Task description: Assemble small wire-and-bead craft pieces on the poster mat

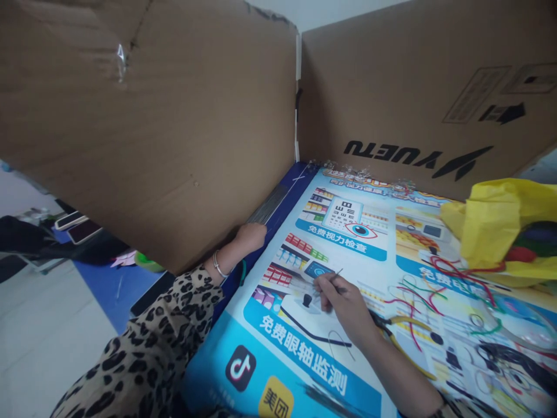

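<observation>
My left hand point(251, 238), a silver bangle on its wrist, is closed at the near end of a bundle of thin grey wires point(272, 204) lying along the left cardboard wall. What its fingers hold is hidden. Over the printed sheet point(369, 296), my right hand point(337, 293) is pinched on a thin wire, whose short dark end pokes up above the fingers. A thin curved wire point(342, 347) shows below that hand against the sheet. Beside my right wrist lie pliers point(407, 334) with yellow handles, partly covered by the forearm.
Cardboard walls point(174, 133) stand to the left and at the back point(391, 87). On the right are tangled red and green cords point(429, 293) and a yellow bag point(491, 226). Dark strands point(333, 400) lie at the near edge. Phones point(85, 231) rest beyond the left wall.
</observation>
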Demonstrator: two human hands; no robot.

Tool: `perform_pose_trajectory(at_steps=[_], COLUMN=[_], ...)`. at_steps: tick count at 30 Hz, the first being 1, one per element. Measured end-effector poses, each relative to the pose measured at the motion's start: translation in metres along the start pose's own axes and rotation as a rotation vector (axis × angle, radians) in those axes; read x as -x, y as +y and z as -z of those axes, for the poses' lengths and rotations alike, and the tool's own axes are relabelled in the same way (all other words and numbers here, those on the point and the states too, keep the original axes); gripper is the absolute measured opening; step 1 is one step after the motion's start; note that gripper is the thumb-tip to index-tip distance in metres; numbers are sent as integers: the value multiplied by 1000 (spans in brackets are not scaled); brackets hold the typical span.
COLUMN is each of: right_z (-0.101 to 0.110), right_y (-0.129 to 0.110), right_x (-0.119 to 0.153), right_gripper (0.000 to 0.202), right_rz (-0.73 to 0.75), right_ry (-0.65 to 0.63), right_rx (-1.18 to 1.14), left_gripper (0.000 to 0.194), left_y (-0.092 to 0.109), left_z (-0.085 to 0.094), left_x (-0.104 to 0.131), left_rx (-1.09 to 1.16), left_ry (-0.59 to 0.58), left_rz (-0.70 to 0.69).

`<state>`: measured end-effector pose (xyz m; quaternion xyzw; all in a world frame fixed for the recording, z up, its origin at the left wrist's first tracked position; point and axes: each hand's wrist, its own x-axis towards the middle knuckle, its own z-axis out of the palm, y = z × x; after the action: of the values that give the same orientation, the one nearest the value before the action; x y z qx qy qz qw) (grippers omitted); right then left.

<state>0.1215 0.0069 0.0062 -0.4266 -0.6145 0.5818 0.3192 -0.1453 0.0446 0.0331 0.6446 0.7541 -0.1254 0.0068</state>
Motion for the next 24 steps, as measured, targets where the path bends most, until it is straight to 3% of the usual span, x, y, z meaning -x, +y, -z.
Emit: perform_pose_trajectory(at_steps=[13, 24], right_z=[0, 1], right_y=[2, 4], right_x=[0, 0], right_gripper=[34, 35], right_rz=[-10, -9], right_ry=[-6, -16], right_rx=[-8, -25], left_gripper=[29, 28], left_y=[-8, 10], left_z=[8, 13], left_x=[-14, -25], left_rx=[39, 22], left_ry=[7, -12], left_rz=[29, -2])
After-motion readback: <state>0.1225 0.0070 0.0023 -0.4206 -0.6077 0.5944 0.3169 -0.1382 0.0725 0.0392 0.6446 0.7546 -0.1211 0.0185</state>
